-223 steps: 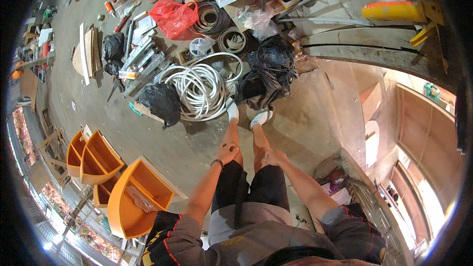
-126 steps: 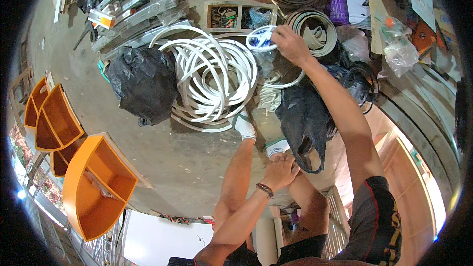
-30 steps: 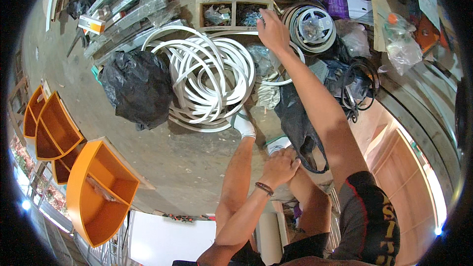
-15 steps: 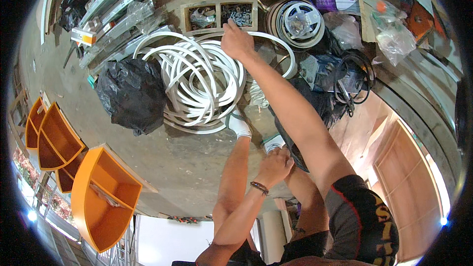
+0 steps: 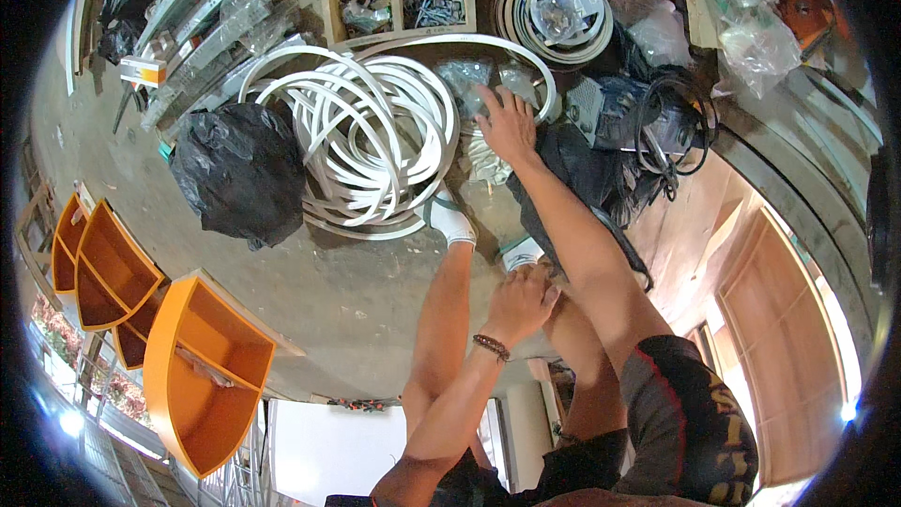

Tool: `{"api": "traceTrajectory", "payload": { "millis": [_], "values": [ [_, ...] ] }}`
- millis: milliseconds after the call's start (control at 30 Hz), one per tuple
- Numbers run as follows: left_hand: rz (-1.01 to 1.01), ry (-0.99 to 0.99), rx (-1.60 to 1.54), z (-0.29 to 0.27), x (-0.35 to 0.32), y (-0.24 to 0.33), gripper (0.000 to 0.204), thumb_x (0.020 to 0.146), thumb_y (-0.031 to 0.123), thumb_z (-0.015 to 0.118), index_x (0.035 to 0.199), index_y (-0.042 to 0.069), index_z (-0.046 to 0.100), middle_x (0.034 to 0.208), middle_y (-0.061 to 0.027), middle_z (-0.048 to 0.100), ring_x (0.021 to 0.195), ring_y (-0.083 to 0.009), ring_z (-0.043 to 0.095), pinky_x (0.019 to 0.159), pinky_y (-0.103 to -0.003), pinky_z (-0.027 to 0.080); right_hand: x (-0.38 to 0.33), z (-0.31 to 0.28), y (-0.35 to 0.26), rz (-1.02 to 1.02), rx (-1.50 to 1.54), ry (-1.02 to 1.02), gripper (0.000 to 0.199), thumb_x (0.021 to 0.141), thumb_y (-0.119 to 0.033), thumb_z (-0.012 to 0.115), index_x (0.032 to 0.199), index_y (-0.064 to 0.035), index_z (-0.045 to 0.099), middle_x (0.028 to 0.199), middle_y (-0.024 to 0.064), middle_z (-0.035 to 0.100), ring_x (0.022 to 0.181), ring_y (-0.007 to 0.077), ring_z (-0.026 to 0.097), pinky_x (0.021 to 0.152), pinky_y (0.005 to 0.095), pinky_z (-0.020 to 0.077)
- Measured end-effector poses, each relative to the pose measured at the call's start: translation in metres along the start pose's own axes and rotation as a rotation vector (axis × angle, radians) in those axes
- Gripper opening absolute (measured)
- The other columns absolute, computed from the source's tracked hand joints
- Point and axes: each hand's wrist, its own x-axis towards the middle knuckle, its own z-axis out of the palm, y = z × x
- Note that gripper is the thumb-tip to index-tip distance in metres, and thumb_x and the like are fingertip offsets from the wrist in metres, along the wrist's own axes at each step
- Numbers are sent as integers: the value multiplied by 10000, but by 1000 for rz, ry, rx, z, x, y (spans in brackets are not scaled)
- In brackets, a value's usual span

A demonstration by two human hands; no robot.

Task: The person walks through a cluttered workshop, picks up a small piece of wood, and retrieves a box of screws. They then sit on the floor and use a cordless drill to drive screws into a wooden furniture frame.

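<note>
Upper centre: we note a white coil (image 5: 427, 103), loosely looped, then a clear bag (image 5: 462, 75), crumpled, glossy. Right hand (image 5: 511, 130) beside it, fingers spread, nothing seen held. Left hand (image 5: 519, 306), below centre, over a leg (image 5: 580, 343); its grip we cannot tell.

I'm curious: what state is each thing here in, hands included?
Right hand: open and spread
Left hand: resting on the right leg
Clear bag beside right hand: crumpled
White tubing: loosely coiled
Wooden box: open-topped, small hardware inside
Large black bag at left: bulging, crumpled
White reel: lying flat
Largest orange shelf: open-fronted
</note>
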Motion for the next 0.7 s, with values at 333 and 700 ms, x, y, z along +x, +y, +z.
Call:
{"api": "traceTrajectory", "payload": {
  "millis": [333,700],
  "values": [
    [-2,37,32,9,-1,-1,426,893,355,516,1204,65,538,1145,-204,603,1013,-377,612,839,-492,495,31,25,-4,484,497,-104,589,798,-453,674,1166,-3,581,1162,255,597,1084,440,555,927,491,441],
    [118,141,87,37,-3,-11,412,910,389,524,1162,69,586,1174,-186,594,1021,-397,599,838,-475,509,76,27,47,642,775,28,344,885,-350,546,948,-43,688,1004,213,666,961,419,615,845,481,462]
  ]
}}
